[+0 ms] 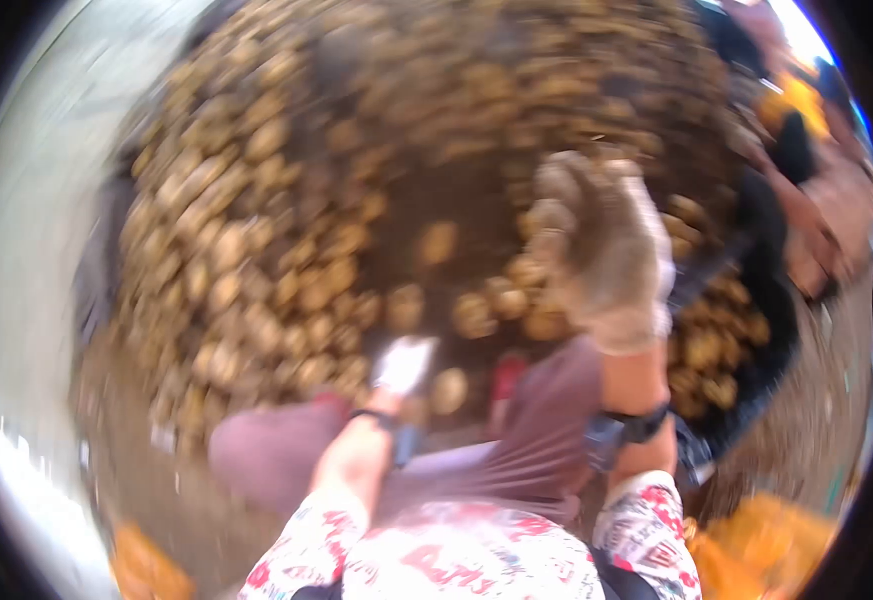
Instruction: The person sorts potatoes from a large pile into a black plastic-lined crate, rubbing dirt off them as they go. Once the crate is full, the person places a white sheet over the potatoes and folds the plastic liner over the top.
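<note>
My right hand point(612, 250), in a soiled white glove, is raised palm up in front of me over the pile of potatoes point(227, 250). Its fingers look bent at the tips, and motion blur hides whether anything lies in them. Lower down, my left hand point(405, 365), also in a pale glove, is above the ground between my legs, near a loose potato point(448, 391). The fingers of that hand are smeared. Several potatoes lie on the dark ground just ahead of both hands.
At my right is a black bag point(767, 350) with potatoes in it. Another person's arm and leg point(817, 225) show at the upper right. Orange sacks point(772, 540) lie at the lower right, and a pale wall or sheet point(47, 220) runs along the left.
</note>
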The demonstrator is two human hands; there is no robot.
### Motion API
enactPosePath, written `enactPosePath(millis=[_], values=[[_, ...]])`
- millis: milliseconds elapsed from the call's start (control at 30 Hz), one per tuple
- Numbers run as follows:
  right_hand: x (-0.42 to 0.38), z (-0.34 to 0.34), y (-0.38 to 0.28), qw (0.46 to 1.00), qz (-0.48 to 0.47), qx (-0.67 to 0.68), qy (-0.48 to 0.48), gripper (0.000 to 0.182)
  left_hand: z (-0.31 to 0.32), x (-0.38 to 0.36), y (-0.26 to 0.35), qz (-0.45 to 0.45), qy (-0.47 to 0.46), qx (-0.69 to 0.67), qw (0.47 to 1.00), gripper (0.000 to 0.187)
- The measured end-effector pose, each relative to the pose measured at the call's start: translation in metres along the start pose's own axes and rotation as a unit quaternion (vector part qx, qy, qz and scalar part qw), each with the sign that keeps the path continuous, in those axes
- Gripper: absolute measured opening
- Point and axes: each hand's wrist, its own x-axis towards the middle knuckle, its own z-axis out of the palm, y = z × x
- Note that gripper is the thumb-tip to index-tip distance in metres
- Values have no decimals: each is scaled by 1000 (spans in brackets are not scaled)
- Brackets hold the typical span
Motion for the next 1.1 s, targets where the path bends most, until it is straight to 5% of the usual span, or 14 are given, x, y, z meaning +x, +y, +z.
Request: enactPosePath(millis=[67, 100, 200, 233, 267, 333, 400, 500, 767, 933, 1033, 1067, 1100], values=[[27, -13, 32, 998, 57, 14, -29, 47, -11, -11, 15, -338, -65, -180, 921, 55], [39, -23, 42, 996, 80, 19, -35, 58, -37, -11, 19, -397, -115, -232, 881, 72], [56, -58, 60, 979, 114, -44, 166, 55, 7, -16, -37, -492, -49, -135, 858, 72], [61, -65, 68, 955, 123, -78, 259, 54, 0, -17, -56, -487, -47, -60, 870, 72], [64, -65, 72, 955, 141, -49, 255, 54, -44, -4, -59, -512, -108, -131, 842, 88], [73, -58, 81, 941, 154, -96, 285, 56, -40, 9, -87, -467, -94, -31, 879, 98], [81, -45, 87, 911, 169, -183, 329, 59, -43, 19, -110, -387, -165, 83, 904, 103], [81, -50, 89, 901, 191, -193, 338, 61, -14, 25, -129, -385, -186, 67, 901, 103], [91, -25, 93, 852, 226, -262, 393, 25, 7, 20, -141, -332, -196, 105, 917, 68], [73, -39, 85, 816, 222, -376, 379, 46, -74, 25, -129, -423, -243, -168, 857, 80], [67, -46, 89, 783, 218, -498, 301, 43, -61, 33, -116, -398, -79, -474, 781, 71], [64, -46, 89, 757, 214, -561, 256, 44, -128, 44, -59, -381, -26, -529, 758, 65], [61, -49, 93, 677, 175, -686, 202, 54, -157, 55, -33, -376, -29, -525, 763, 62]])
